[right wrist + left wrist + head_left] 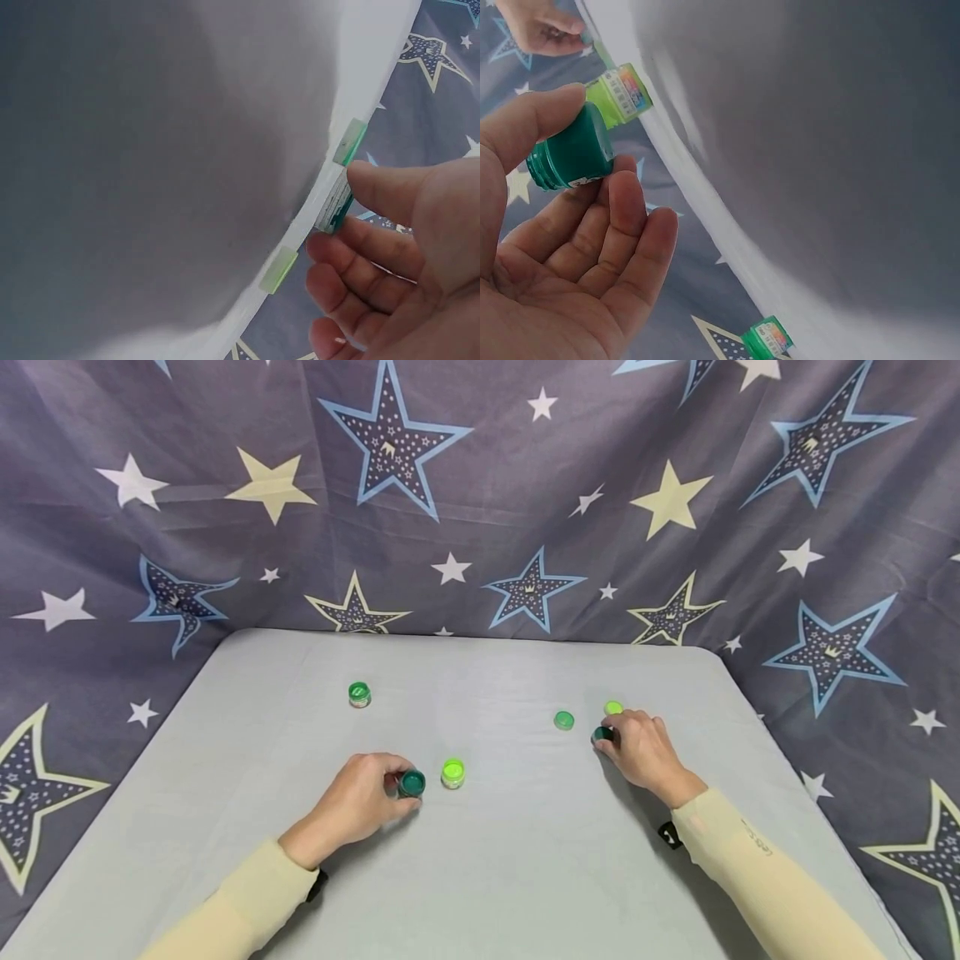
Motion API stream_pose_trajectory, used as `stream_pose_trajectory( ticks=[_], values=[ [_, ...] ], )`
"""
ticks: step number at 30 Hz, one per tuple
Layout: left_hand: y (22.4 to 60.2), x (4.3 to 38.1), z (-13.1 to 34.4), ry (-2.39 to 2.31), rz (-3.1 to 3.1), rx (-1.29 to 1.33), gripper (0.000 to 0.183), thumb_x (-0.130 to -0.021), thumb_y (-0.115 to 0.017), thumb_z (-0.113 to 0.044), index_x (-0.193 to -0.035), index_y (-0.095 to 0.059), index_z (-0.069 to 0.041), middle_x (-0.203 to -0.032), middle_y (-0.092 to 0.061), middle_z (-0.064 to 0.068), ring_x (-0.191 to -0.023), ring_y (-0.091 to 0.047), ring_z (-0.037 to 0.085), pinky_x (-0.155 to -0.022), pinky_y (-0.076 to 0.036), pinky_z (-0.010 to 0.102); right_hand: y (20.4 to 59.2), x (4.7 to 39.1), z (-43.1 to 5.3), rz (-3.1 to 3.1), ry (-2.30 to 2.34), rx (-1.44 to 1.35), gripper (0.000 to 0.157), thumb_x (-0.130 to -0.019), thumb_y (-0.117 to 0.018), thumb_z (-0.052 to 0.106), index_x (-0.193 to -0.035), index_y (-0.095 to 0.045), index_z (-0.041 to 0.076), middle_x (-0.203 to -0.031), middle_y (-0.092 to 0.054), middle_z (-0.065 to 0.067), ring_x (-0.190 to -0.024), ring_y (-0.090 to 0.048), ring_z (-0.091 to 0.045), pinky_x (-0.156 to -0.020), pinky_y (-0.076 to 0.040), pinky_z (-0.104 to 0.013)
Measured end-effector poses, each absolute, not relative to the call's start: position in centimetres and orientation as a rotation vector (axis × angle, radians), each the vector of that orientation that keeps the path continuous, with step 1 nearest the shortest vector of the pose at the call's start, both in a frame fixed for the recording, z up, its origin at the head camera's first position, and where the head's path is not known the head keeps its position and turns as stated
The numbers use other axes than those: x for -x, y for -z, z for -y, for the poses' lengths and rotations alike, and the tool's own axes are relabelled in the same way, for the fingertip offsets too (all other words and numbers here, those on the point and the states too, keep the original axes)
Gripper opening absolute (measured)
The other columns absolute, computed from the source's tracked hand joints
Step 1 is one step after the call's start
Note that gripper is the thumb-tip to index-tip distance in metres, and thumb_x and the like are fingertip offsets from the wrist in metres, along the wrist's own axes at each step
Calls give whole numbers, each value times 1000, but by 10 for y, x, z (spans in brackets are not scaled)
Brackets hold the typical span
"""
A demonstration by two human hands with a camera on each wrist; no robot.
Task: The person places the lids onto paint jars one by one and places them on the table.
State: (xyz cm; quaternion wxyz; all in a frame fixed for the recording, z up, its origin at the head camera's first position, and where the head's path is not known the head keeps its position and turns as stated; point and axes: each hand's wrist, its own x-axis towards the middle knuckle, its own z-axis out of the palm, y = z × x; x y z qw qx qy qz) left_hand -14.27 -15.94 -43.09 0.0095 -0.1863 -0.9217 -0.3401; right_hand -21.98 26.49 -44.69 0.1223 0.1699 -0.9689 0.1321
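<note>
My left hand (365, 799) grips a small dark green paint jar (576, 150) between thumb and fingers; the jar's mouth is uncovered. Just right of it stands a lime green jar (453, 773), also without a lid. My right hand (643, 750) pinches a dark green lid (336, 204) by its edge, close over the table. On either side of that lid lie a mid-green lid (564, 720) and a lime lid (613, 707), the lime one partly behind the right fingers.
Farther back on the left stands a mid-green jar (359, 694) with no lid. A grey-white cloth covers the table (510, 860). Behind it hangs a dark curtain (495, 485) with a star print.
</note>
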Motion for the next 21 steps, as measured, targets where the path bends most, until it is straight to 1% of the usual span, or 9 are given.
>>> stream_pose_trajectory(
  ticks=[10,13,21],
  values=[
    [429,138,154,1085,2856,616,26,-74,-92,-9,-95,-77,-13,-84,-66,-8,-75,-60,18,-65,-49,26,439,210,-256,2820,-435,-510,26,-88,-82,18,-108,-75,2,-100,-71,-13,-90,-62,-33,-73,-40,-46],
    [430,136,152,1086,2854,627,26,-74,-92,-9,-95,-77,-13,-84,-66,-8,-75,-61,18,-66,-50,26,437,207,-253,2815,-457,-519,26,-89,-82,18,-109,-75,3,-101,-71,-12,-90,-62,-31,-75,-40,-46],
    [430,132,147,1081,2848,652,27,-73,-92,-9,-95,-77,-12,-84,-66,-9,-75,-61,15,-66,-50,25,433,199,-246,2803,-492,-550,25,-88,-82,17,-108,-75,3,-95,-69,-9,-87,-62,-29,-75,-41,-46]
  ],
)
